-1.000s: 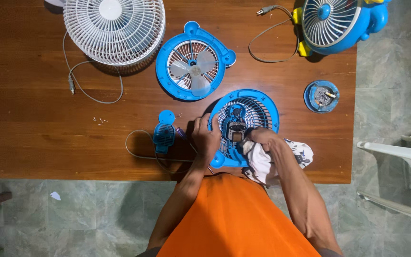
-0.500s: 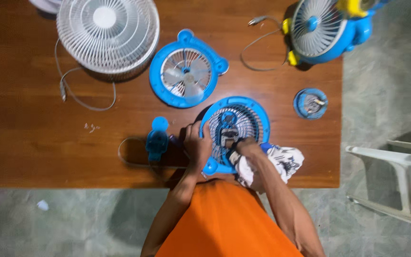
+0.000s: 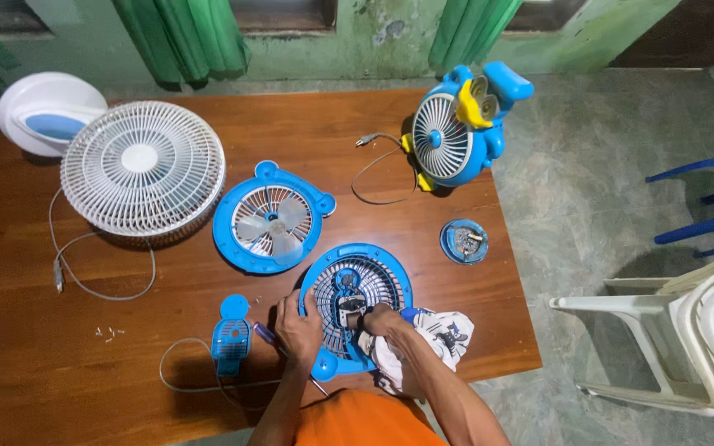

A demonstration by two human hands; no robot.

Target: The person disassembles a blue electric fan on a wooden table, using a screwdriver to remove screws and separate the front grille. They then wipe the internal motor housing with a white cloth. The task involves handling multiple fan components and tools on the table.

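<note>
A brown wooden table (image 3: 35, 289) stands on a grey tiled floor before green curtains. At its near edge lies a blue fan rear grille (image 3: 355, 307); the left hand (image 3: 299, 326) rests open on its left rim, a purple-handled screwdriver (image 3: 268, 336) beside it. The right hand (image 3: 383, 318) is closed over the motor (image 3: 349, 304) at the grille's centre, above a patterned cloth (image 3: 435, 339).

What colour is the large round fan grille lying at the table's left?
White fan grille, seen in the head view.
</note>
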